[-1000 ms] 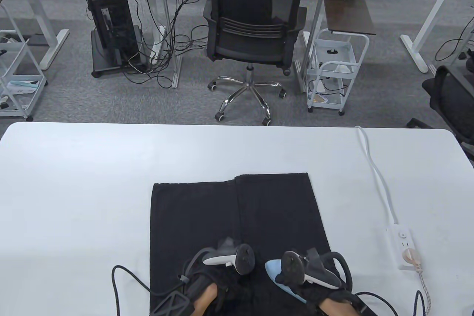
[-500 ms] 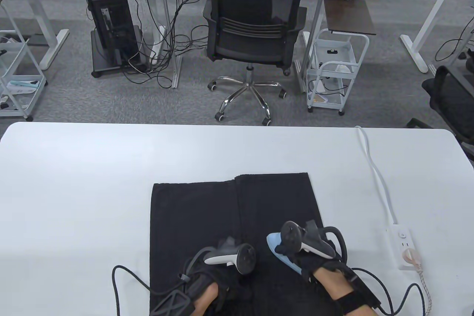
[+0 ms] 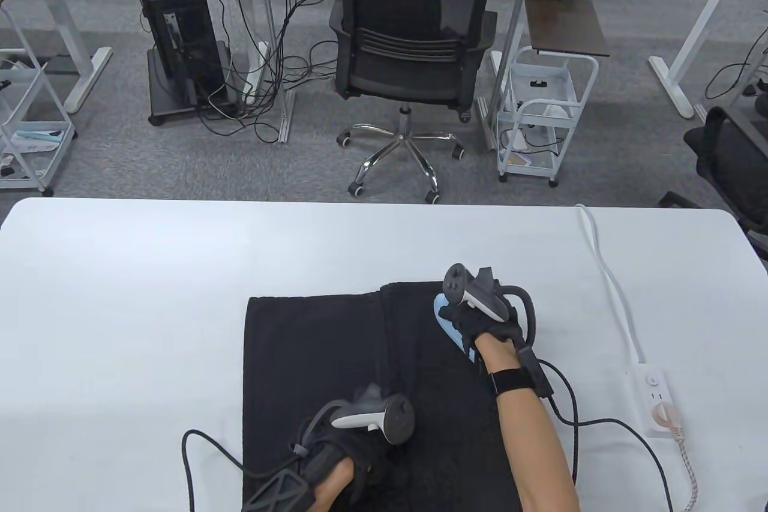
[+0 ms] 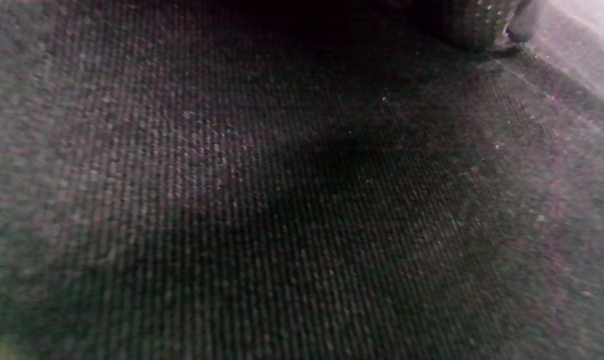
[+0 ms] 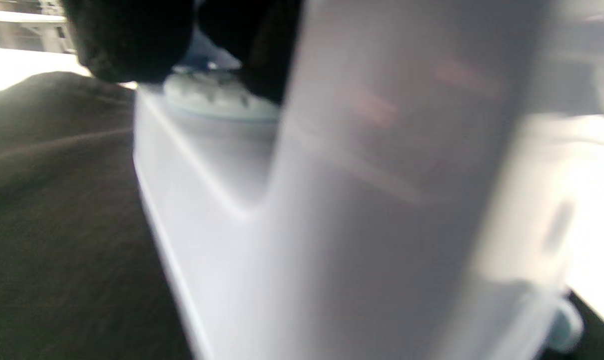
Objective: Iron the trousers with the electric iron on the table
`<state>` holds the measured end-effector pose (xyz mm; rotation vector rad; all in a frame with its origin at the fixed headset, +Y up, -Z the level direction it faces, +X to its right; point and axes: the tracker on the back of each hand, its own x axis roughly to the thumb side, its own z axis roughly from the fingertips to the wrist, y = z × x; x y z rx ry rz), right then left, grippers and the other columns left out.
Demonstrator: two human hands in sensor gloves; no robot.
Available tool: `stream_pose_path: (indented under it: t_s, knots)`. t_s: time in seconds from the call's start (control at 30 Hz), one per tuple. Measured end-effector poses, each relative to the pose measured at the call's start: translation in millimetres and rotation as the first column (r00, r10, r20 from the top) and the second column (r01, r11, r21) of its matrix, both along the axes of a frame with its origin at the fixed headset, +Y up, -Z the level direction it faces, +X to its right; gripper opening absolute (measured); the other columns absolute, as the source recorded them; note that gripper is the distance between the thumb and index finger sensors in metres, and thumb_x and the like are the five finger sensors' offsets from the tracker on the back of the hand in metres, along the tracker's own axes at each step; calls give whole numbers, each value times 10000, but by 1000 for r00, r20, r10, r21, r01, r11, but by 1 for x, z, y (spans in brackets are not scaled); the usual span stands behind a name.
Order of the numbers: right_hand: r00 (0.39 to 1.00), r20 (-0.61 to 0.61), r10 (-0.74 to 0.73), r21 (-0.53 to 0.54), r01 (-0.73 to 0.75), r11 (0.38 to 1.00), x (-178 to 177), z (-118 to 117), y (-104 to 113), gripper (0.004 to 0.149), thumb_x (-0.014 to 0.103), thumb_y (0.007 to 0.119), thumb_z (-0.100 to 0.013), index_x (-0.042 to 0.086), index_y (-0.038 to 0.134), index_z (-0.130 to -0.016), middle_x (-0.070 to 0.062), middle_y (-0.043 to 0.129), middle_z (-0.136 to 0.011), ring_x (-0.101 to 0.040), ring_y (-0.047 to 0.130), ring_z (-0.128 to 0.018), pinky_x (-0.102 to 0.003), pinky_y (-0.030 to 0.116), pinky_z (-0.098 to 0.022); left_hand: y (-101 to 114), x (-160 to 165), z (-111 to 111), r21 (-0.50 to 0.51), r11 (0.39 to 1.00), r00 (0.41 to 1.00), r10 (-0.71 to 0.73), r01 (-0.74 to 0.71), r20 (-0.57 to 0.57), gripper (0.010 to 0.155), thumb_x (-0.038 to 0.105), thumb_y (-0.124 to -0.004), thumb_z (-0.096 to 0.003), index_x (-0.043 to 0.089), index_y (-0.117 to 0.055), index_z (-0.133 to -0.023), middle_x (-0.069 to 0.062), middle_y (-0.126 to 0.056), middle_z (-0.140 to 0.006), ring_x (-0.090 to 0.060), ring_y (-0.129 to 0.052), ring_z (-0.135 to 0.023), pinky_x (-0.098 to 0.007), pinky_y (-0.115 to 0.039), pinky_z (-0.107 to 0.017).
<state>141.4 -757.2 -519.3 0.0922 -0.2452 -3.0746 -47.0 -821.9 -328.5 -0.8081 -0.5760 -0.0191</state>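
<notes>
The black trousers (image 3: 384, 380) lie flat on the white counter (image 3: 120, 296), legs running away from the person. The pale blue iron (image 3: 451, 329) sits on the right leg near its far hem – nose pointing away, long axis roughly along the leg. The right hand (image 3: 480, 323) is clenched around the iron's handle, arm stretched well forward. The left hand (image 3: 354, 440) rests on the fabric near the front edge, probably pinning it; fingers are hidden, so can't tell if that grip is relaxed or curled. There's barely any leg beyond the nose, so the next stroke likely comes back toward the person.
</notes>
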Motion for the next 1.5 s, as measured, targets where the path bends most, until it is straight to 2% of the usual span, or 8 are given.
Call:
stream_pose_path:
  t_s: [0.23, 0.4, 0.67, 1.0, 1.27, 1.33, 1.4, 1.5]
  knots:
    - [998, 59, 8, -2, -8, 1000, 0, 0, -1, 599, 591, 742, -449, 108, 697, -799, 91, 895, -438, -59, 953, -261, -374, 894, -277, 0, 0, 0, 1, 1000, 1000, 2, -2, -1, 1085, 633, -677, -514, 193, 139, -1077, -244, 290, -1034, -645, 198, -890, -808, -83, -613]
    - [1000, 28, 2, -8, -2, 1000, -3, 21, -1, 597, 592, 740, -456, 106, 696, -799, 92, 893, -438, -56, 952, -258, -371, 894, -275, -1, -1, 0, 3, 1000, 1000, 7, -7, -4, 1083, 636, -676, -513, 198, 136, -1078, -238, 290, -1035, -638, 200, -893, -803, -79, -613]
    - [994, -106, 6, 3, -6, 1000, -6, 86, -3, 598, 593, 739, -460, 104, 696, -803, 91, 893, -439, -54, 949, -258, -368, 893, -273, -2, -3, 1, 13, 1000, 1000, 20, -20, -7, 1076, 646, -667, -511, 206, 134, -1080, -230, 292, -1038, -626, 208, -897, -795, -69, -612]
    - [966, -259, -5, -10, 2, 1000, 8, 196, -5, 597, 587, 740, -468, 100, 689, -811, 86, 891, -448, -59, 949, -266, -372, 889, -279, -2, -5, 2, 20, 999, 1000, 30, -30, -6, 1069, 650, -659, -511, 212, 132, -1081, -227, 293, -1039, -621, 212, -897, -792, -62, -610]
    - [953, -303, -21, -14, 18, 1000, 14, 222, -4, 589, 578, 748, -470, 102, 698, -813, 80, 900, -453, -67, 956, -270, -377, 889, -285, -2, -5, 2, 38, 999, 999, 34, -34, 4, 1065, 652, -661, -509, 208, 115, -1088, -234, 272, -1051, -631, 190, -906, -797, -80, -614]
    - [959, -283, -31, -11, 29, 1000, 14, 224, -3, 584, 571, 756, -469, 100, 706, -810, 75, 905, -450, -73, 959, -267, -383, 890, -282, 3, -5, 2, 78, 996, 999, 43, -44, 14, 1043, 633, -674, -514, 190, 60, -1108, -242, 213, -1083, -640, 127, -937, -799, -133, -634]
    - [959, -280, -38, -4, 38, 999, 13, 226, 0, 576, 564, 757, -474, 98, 709, -809, 76, 909, -449, -73, 963, -267, -382, 893, -283, 15, -8, 0, 166, 984, 998, 68, -69, 10, 981, 574, -708, -522, 146, -86, -1148, -263, 34, -1149, -629, -60, -1017, -800, -231, -658]
    - [948, -309, -73, 36, 89, 995, 3, 231, 21, 574, 560, 758, -477, 93, 711, -808, 72, 912, -450, -75, 965, -265, -384, 894, -280, 45, -27, -3, 291, 947, 986, 156, -135, -52, 866, 507, -743, -531, 119, -317, -1178, -292, -192, -1188, -633, -242, -1046, -785, -322, -676]
